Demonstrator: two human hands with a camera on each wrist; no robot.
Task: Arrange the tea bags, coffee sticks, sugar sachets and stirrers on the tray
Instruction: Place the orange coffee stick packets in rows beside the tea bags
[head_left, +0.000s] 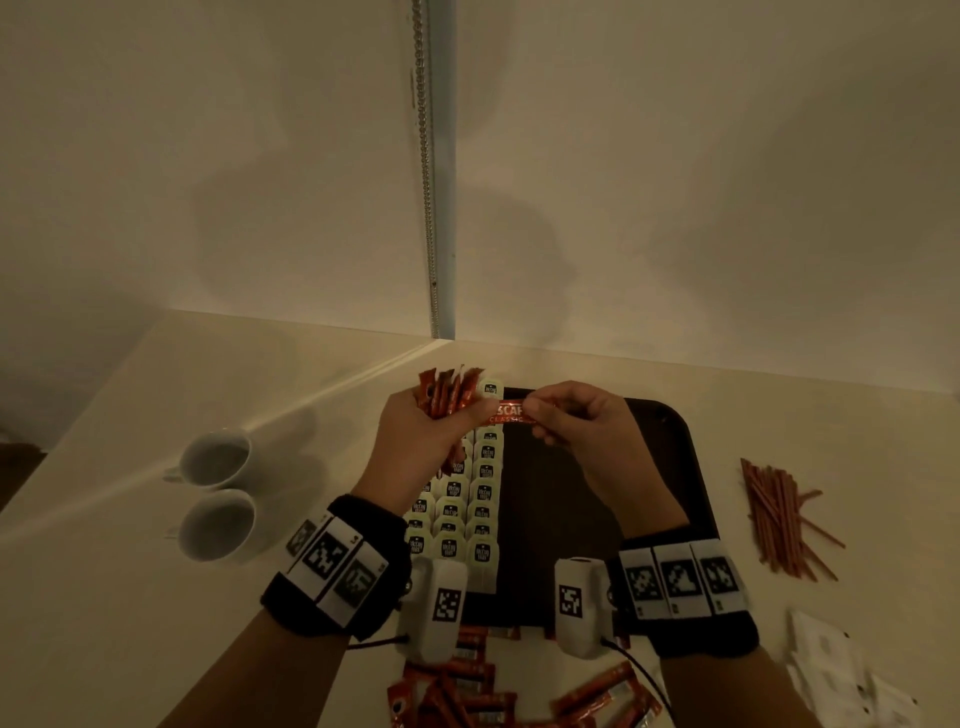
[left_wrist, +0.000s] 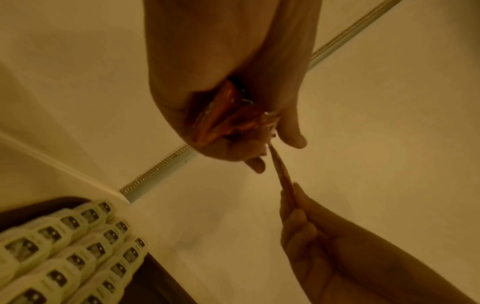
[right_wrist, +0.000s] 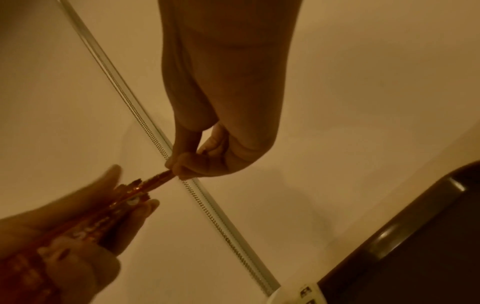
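Observation:
My left hand (head_left: 423, 431) grips a bundle of red coffee sticks (head_left: 444, 392) above the far left corner of the dark tray (head_left: 670, 457). My right hand (head_left: 563, 415) pinches one end of a single red coffee stick (head_left: 511, 413) that lies level between both hands; its other end sits at the left hand's fingers (left_wrist: 291, 133). In the right wrist view the thumb and forefinger (right_wrist: 182, 164) pinch that stick (right_wrist: 158, 179). Pale tea bags (head_left: 467, 514) lie in three rows on the tray's left part. More coffee sticks (head_left: 467, 686) lie loose on the counter in front of the tray.
Two white cups (head_left: 215, 488) stand left of the tray. Thin red-brown stirrers (head_left: 779, 514) lie in a heap to the right, white sugar sachets (head_left: 841, 670) at the near right. A wall corner with a metal strip (head_left: 428, 208) rises behind the counter.

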